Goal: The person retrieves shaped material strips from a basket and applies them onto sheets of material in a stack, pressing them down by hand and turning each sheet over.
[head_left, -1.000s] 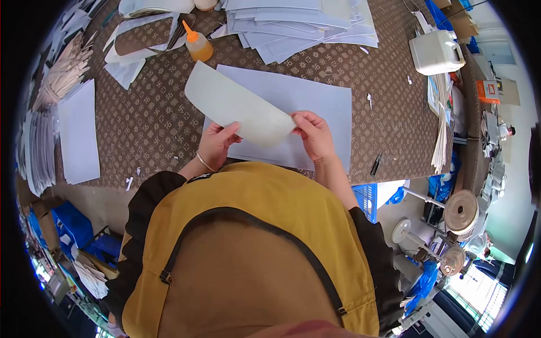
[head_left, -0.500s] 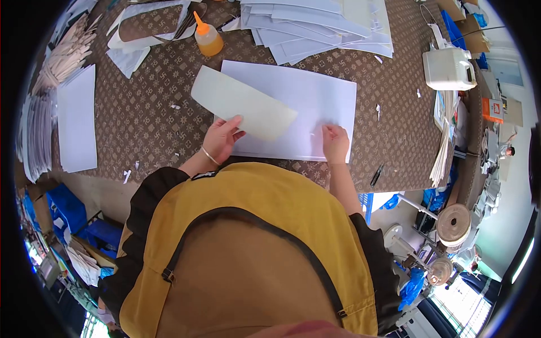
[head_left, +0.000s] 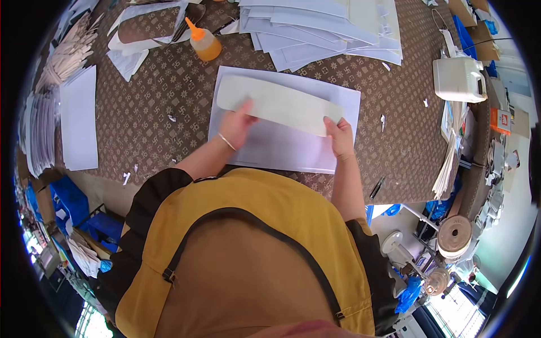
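A long cream card strip [head_left: 282, 104] with rounded left corners is held over a large white sheet [head_left: 282, 149] on the table. My left hand [head_left: 238, 125] grips the strip's lower edge near its left end, slightly blurred. At the right end, my right hand [head_left: 340, 137] pinches the strip between thumb and fingers. The white sheet lies flat beneath, partly covered by the strip and my hands.
A glue bottle [head_left: 204, 45] with an orange nozzle stands behind the sheet. Stacked white sheets [head_left: 315, 28] lie at the back, more paper [head_left: 80, 121] at the left. A white jug [head_left: 459, 79] and a black pen-like tool [head_left: 377, 188] are on the right, among paper scraps.
The strip has moved right and become more level over the sheet. My right hand, earlier on the white sheet, now holds the strip's right end. My left hand has shifted right.
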`<state>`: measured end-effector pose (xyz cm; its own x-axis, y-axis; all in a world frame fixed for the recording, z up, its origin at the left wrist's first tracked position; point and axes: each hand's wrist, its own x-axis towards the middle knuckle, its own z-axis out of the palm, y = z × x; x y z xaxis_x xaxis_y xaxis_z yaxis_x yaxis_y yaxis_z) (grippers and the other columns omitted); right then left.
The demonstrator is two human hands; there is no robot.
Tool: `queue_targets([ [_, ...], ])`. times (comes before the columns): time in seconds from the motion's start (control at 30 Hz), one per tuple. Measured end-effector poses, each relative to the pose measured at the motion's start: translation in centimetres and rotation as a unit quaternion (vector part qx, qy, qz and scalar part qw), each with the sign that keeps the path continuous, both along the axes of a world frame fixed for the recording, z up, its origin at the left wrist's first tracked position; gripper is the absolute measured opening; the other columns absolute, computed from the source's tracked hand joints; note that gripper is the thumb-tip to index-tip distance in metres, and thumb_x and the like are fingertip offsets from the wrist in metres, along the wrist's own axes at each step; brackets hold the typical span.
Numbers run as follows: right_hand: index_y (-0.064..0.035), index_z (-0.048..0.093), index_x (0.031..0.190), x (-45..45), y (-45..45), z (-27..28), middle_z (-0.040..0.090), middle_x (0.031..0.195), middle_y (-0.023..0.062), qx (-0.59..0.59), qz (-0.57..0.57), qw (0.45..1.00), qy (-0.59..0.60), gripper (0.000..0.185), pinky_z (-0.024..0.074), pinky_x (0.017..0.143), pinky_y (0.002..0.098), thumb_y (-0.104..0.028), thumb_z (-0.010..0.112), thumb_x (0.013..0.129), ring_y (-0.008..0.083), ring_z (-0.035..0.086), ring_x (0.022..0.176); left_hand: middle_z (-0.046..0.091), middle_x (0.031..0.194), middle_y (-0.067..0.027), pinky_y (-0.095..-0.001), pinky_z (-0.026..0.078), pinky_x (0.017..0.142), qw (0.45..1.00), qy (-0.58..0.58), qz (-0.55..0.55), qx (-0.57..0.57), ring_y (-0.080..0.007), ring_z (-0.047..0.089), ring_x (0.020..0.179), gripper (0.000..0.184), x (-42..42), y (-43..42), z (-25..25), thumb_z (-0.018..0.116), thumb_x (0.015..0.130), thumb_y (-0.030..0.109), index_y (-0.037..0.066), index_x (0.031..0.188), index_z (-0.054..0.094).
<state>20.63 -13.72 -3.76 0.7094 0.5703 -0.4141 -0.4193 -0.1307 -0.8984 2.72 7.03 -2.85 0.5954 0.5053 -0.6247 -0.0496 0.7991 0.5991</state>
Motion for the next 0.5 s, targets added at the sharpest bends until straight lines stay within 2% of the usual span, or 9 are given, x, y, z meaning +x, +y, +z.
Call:
queue_targets([
  [0.03,0.0004,0.061,0.099,0.8,-0.4,0.3,0.063,0.083,0.0021,-0.031,-0.006,0.999,-0.014,0.021,0.0456,0.061,0.0234,-0.016,0.06,0.086,0.01,0.058,0.071,0.063,0.088,-0.0014,-0.0275,0.046,0.072,1.0,0.002,0.031,0.001,-0.0112,0.058,0.08,0.022,-0.5,1.8,-0.5,0.063,0.083,0.017,0.009,0.102,0.059],
  [0.1,0.0,0.062,0.096,2.2,-0.8,0.9,0.062,0.078,0.0021,-0.093,-0.012,0.995,-0.043,0.018,0.0443,0.052,0.0219,-0.015,0.06,0.085,0.0086,0.056,0.063,0.063,0.081,-0.0006,-0.0252,0.046,0.065,0.997,0.045,0.029,0.061,-0.0102,0.059,0.072,0.018,-1.5,4.4,-1.9,0.063,0.083,0.016,0.008,0.098,0.059],
  [0.13,0.0,0.062,0.096,2.9,-0.8,0.8,0.062,0.078,0.0021,-0.096,-0.009,0.995,-0.04,0.018,0.0443,0.052,0.0219,-0.015,0.06,0.085,0.0086,0.056,0.063,0.063,0.081,-0.0006,-0.0252,0.046,0.065,0.997,0.049,0.031,0.058,-0.0102,0.059,0.072,0.018,-1.5,5.0,-2.0,0.063,0.083,0.016,0.008,0.098,0.059],
  [0.23,-0.0007,0.062,0.091,4.4,-0.4,0.2,0.059,0.07,0.0012,-0.17,0.012,0.978,-0.119,0.016,0.0406,0.042,0.0207,-0.016,0.062,0.084,0.0068,0.049,0.05,0.061,0.077,-0.0001,-0.0228,0.046,0.058,0.958,0.15,-0.11,0.217,-0.0091,0.059,0.065,0.017,-1.3,6.3,-1.9,0.064,0.083,0.017,0.006,0.095,0.058],
  [0.37,-0.0026,0.062,0.086,5.3,0.7,0.0,0.056,0.066,-0.0013,-0.165,-0.027,0.981,-0.102,0.017,0.0371,0.04,0.0198,-0.02,0.064,0.084,0.005,0.045,0.048,0.059,0.072,0.0002,-0.0206,0.044,0.051,0.933,0.236,-0.142,0.23,-0.0083,0.057,0.057,0.018,0.4,6.5,-0.8,0.065,0.082,0.018,0.004,0.091,0.058],
  [0.5,-0.0027,0.062,0.085,5.4,0.9,0.2,0.056,0.066,-0.001,-0.162,-0.043,0.983,-0.073,0.017,0.0372,0.04,0.0195,-0.019,0.063,0.084,0.0049,0.045,0.048,0.057,0.069,0.0008,-0.0195,0.042,0.046,0.924,0.245,-0.146,0.256,-0.0072,0.054,0.05,0.018,0.6,6.5,-1.2,0.066,0.081,0.019,0.004,0.087,0.059],
])
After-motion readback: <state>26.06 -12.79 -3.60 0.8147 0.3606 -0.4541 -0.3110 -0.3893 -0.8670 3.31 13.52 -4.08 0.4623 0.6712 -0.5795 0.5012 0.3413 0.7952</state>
